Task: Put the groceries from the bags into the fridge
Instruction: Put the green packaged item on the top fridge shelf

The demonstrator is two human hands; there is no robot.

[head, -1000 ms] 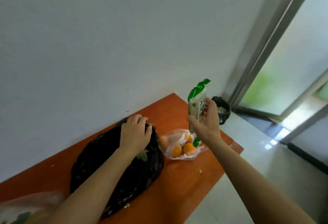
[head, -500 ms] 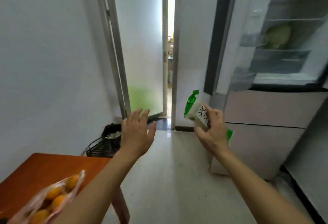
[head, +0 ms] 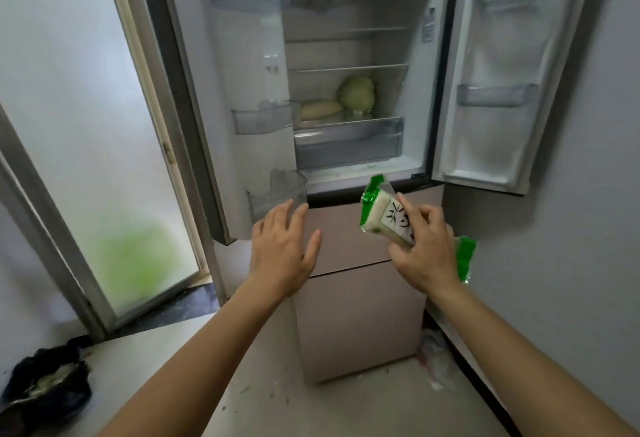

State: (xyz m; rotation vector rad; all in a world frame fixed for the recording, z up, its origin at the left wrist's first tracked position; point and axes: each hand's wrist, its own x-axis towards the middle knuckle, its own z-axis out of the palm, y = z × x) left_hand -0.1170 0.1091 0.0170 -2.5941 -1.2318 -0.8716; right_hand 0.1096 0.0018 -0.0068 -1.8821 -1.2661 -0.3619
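One packet is your whole load: your right hand [head: 424, 253] is wrapped round the green-and-white packet [head: 388, 218]. You hold it tilted in front of the lower drawer fronts [head: 346, 291], below the open compartment. (A)

Your left hand [head: 284, 249] is spread and holds nothing, hovering just beside the lowest bin [head: 277, 194] of the left door. Both doors of the fridge [head: 415, 107] stand wide, so you have nothing to open. (B)

So you're on the carry-in step, I'd say; the packet isn't inside yet. (A)

Agreed. Next you need to lift it up and forward over the sill. The shelf above the clear drawer [head: 348, 145] holds a cabbage [head: 356, 93] and a pale long vegetable [head: 320, 109] toward the back. Aim for the front of that shelf or a higher one, and keep your wrist off the door bins. (B)

The grocery bags aren't in sight from here. You only have a dark bag [head: 45, 384] low on your left, and I can't tell what's in it. (A)
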